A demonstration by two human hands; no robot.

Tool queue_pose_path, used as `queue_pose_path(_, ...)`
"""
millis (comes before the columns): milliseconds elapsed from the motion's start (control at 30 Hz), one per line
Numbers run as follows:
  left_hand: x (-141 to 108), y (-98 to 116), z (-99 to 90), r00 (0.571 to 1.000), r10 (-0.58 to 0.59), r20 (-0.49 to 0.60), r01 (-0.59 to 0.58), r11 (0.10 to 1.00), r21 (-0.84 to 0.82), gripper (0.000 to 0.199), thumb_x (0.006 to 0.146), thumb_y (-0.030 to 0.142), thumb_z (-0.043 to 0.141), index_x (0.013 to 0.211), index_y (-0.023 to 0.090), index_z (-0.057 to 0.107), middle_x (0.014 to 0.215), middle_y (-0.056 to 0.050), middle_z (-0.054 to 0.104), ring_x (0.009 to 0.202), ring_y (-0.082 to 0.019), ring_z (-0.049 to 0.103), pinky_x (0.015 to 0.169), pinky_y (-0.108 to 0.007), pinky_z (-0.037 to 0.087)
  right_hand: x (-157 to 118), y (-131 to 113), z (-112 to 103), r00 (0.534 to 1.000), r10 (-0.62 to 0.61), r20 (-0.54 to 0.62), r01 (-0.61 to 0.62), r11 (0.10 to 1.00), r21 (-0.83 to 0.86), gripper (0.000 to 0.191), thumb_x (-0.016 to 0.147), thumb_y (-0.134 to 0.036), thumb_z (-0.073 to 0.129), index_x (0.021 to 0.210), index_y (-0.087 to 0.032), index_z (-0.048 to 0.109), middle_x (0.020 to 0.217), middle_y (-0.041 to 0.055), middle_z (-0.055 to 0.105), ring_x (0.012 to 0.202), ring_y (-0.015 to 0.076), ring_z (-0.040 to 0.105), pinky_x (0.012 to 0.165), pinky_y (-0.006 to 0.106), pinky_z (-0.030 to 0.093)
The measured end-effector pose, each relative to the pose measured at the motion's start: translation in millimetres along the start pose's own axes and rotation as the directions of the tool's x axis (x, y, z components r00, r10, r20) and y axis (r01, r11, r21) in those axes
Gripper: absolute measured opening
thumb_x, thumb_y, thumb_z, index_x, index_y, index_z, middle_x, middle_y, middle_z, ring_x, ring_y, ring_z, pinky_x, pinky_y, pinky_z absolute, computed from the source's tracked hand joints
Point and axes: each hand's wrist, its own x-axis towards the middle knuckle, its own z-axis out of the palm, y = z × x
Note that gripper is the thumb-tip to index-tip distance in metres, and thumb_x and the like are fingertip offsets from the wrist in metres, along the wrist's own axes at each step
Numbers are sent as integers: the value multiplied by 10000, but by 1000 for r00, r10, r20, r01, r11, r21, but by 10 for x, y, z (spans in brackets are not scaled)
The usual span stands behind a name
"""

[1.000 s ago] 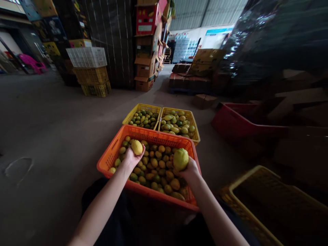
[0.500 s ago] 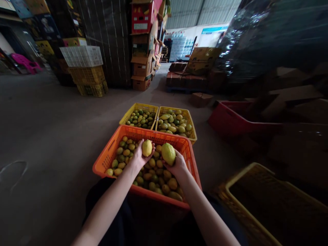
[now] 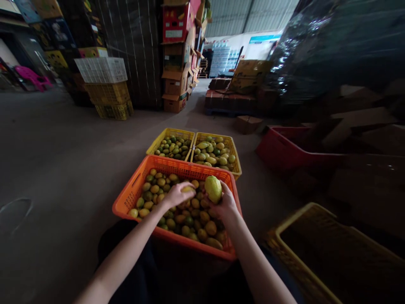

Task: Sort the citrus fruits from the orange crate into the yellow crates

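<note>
While my right hand [image 3: 226, 203] grasps a large yellow-green fruit [image 3: 213, 189], cupping it from below and from its right side, my left hand [image 3: 179, 195] is turned palm down with its fingers curled over a smaller yellow fruit [image 3: 187, 189]. Only a strip of that one shows under my fingers, and it is slightly blurred, so I cannot tell whether it touches the fruit below. The larger one sits in plain view, upright, near the right end of the orange basket [image 3: 183, 167]. Both hands are over this basket, just beside each other but apart, the left nearer the middle. Beneath them lies a heap of small fruit [image 3: 180, 219], mixed yellow, orange and green.

Just beyond the basket's far wall, two yellow crates stand side by side: the left crate [image 3: 155, 142] holds mostly greenish fruit, the right crate [image 3: 236, 158] larger, paler pieces. Off to my right are a red tub [image 3: 278, 152] and, closer to me, another yellow crate [image 3: 292, 218], its inside dark. A cardboard box [image 3: 248, 124] lies on the floor farther ahead.
</note>
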Motion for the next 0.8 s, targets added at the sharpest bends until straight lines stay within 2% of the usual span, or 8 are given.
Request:
queue_pose_path(133, -257, -460, -93, 918, -323, 230, 214, 892, 398, 221, 726, 40, 615, 581, 203, 650, 472, -3, 574, 264, -93, 449, 215, -136, 245, -43, -134, -112, 996, 88, -30, -86, 994, 60, 202, 827, -359, 482, 882, -200, 593, 671, 47, 645, 606, 185, 609, 438, 242, 493)
queue_pose_path(267, -338, -784, -133, 843, -518, 144, 485, 848, 215, 267, 875, 330, 443, 743, 244, 657, 463, -12, 533, 242, -230, 486, 161, -272, 252, -58, -161, -219, 994, 70, -89, -66, 997, 51, 173, 823, -347, 503, 866, -202, 587, 663, 42, 645, 603, 188, 610, 456, 268, 512)
queue_pose_path(333, -230, -658, -112, 901, -434, 25, 434, 900, -30, 270, 891, 356, 407, 845, 247, 650, 517, -15, 557, 317, -249, 550, 200, -305, 333, -62, -145, -254, 993, 74, -88, -69, 996, 51, 155, 817, -336, 516, 854, -203, 586, 654, 44, 646, 600, 187, 613, 457, 271, 516)
queue_pose_path(400, -53, -336, -108, 970, -205, -130, 177, 963, -202, 197, 880, 294, 460, 890, 212, 639, 601, -31, 599, 436, -228, 615, 314, -299, 454, -66, -126, -274, 995, 78, -69, -74, 996, 50, 138, 816, -322, 519, 848, -205, 585, 659, 44, 650, 593, 184, 618, 457, 270, 520)
queue_pose_path(467, 130, 69, -172, 965, 27, -262, -95, 963, -252, 101, 838, 188, 543, 901, 186, 623, 718, -43, 633, 568, -182, 656, 489, -261, 542, -64, -109, -282, 995, 73, -70, -70, 997, 40, 125, 817, -312, 518, 839, -206, 580, 658, 45, 648, 574, 178, 616, 453, 270, 520)
queue_pose_path(567, 292, 521, -385, 904, 144, -404, -262, 931, -253, 102, 872, 153, 497, 911, 215, 568, 758, 7, 598, 608, -69, 638, 643, -157, 537, -44, -89, -289, 994, 49, -101, -48, 999, 15, 104, 807, -310, 533, 828, -214, 566, 643, 38, 635, 558, 180, 609, 456, 281, 520)
queue_pose_path(667, 289, 586, -540, 883, 144, -447, -273, 932, -238, 141, 876, 111, 434, 842, 180, 553, 722, -5, 572, 597, -70, 628, 634, -162, 531, -12, -72, -297, 994, 33, -102, -33, 999, 1, 118, 772, -306, 574, 863, -232, 556, 660, 19, 629, 565, 182, 606, 456, 285, 515)
queue_pose_path(800, 209, 347, -443, 973, 106, -206, -113, 993, -20, 104, 823, 121, 502, 822, 136, 605, 864, -64, 634, 687, -141, 660, 652, -252, 535, 36, -34, -310, 997, 46, -60, -50, 996, -71, 205, 754, -367, 586, 890, -218, 551, 679, 26, 621, 570, 172, 603, 467, 270, 510)
